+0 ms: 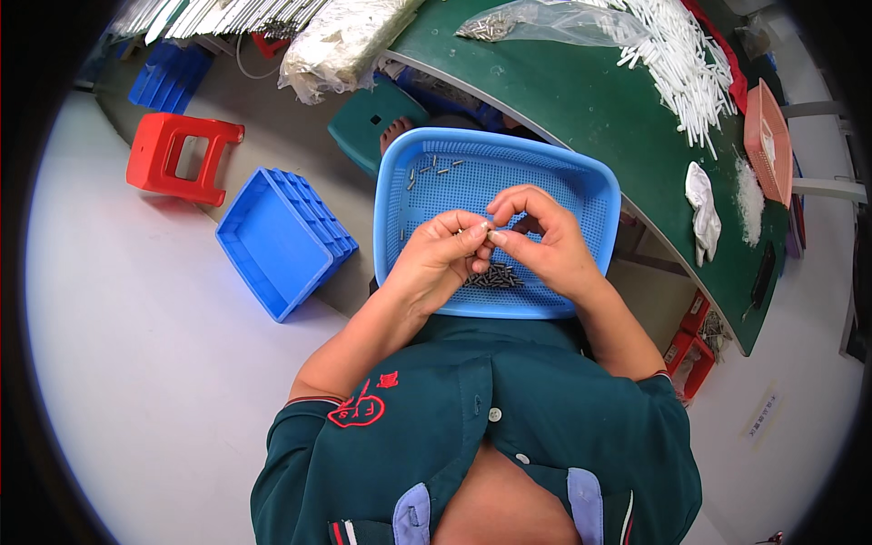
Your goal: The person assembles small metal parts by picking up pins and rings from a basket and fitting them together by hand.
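Both hands meet above a blue perforated plastic basket (pixel 581 195) that rests at my lap. My left hand (pixel 443 250) has its thumb and fingers pinched together. My right hand (pixel 542 238) pinches at the same spot, its thumb tip against the left fingertips. Whatever small piece sits between the fingertips is mostly hidden by them. Below the hands, a heap of small dark metal pins (pixel 495 276) lies on the basket's bottom. Several loose shiny metal pins (pixel 442 170) are scattered toward the basket's far left corner.
A green table (pixel 563 100) curves along the right, bearing white tubes (pixel 677 68), a clear bag (pixel 563 23), a white glove (pixel 702 213) and a pink basket (pixel 768 145). To the left stand blue stacked crates (pixel 277 245) and a red stool (pixel 177 159). A green stool (pixel 350 127) is beyond.
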The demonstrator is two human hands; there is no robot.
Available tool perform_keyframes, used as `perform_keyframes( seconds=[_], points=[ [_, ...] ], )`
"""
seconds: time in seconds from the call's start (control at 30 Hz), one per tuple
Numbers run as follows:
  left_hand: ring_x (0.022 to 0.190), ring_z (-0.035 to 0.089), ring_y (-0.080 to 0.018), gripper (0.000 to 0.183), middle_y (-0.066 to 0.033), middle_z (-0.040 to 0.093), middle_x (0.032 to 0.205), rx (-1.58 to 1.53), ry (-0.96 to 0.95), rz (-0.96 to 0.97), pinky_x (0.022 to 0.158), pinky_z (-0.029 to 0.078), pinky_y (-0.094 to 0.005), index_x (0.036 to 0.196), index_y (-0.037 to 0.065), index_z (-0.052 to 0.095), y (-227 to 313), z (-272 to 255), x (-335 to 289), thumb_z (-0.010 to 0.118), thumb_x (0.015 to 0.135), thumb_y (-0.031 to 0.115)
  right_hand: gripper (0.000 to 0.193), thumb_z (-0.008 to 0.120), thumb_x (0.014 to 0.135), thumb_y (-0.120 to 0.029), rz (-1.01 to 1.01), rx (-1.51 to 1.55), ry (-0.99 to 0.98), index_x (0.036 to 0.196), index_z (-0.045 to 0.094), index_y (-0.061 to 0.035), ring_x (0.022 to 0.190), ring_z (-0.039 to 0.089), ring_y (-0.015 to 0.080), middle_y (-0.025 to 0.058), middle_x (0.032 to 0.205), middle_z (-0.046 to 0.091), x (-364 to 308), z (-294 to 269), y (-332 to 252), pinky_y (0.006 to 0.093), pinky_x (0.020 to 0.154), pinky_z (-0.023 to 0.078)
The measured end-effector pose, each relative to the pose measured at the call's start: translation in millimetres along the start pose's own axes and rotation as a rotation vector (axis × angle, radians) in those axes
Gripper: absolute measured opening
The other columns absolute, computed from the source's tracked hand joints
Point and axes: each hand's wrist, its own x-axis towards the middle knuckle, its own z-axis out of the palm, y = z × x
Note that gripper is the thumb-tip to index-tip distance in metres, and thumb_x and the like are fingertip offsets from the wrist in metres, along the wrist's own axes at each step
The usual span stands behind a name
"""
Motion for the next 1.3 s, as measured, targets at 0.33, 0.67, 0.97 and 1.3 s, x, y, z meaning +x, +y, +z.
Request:
perform_keyframes(
  seconds=[0.33,0.67,0.97,1.3],
  points=[
    [0.071,0.053,-0.0102,0.014,-0.0047,0.062,0.083,-0.017,0.0,0.015,0.064,0.045,-0.0237,0.093,0.003,0.059,9.0,5.4,-0.7,0.059,0.09,0.016,0.012,0.066,0.072,0.0,-0.312,-0.362,0.027,0.083,0.06,-0.0021,0.083,0.057,0.0178,0.0086,0.092,0.06,10.7,0.3,-8.1,0.0272,0.069,0.048],
    [0.077,0.056,-0.0126,0.014,-0.008,0.062,0.089,-0.014,0.009,0.127,0.067,0.047,-0.0257,0.1,0.0,0.06,24.8,0.5,-2.4,0.057,0.088,0.006,0.01,0.066,0.072,-0.004,-0.256,-0.473,0.049,0.079,0.059,-0.0041,0.076,0.059,0.0263,0.0089,0.084,0.06,9.5,3.9,7.2,0.0344,0.064,0.048],
    [0.077,0.056,-0.0127,0.014,-0.0079,0.062,0.09,-0.041,0.007,0.111,0.067,0.046,-0.0256,0.1,0.001,0.061,21.6,-5.0,-1.4,0.058,0.087,0.006,0.005,0.058,0.067,-0.008,-0.412,-1.051,-0.166,0.07,0.056,-0.0051,0.069,0.059,0.0267,0.0094,0.071,0.056,-6.2,30.6,37.3,0.0353,0.052,0.048],
    [0.077,0.055,-0.0123,0.01,-0.007,0.061,0.088,-0.039,0.002,0.059,0.067,0.046,-0.0252,0.096,0.003,0.059,11.4,-2.0,-3.1,0.058,0.086,0.005,0.007,0.062,0.075,-0.005,-0.169,-0.768,-0.018,0.078,0.057,-0.0018,0.061,0.058,0.023,0.0098,0.068,0.059,5.2,0.8,28.6,0.0328,0.054,0.047]
  ],
)
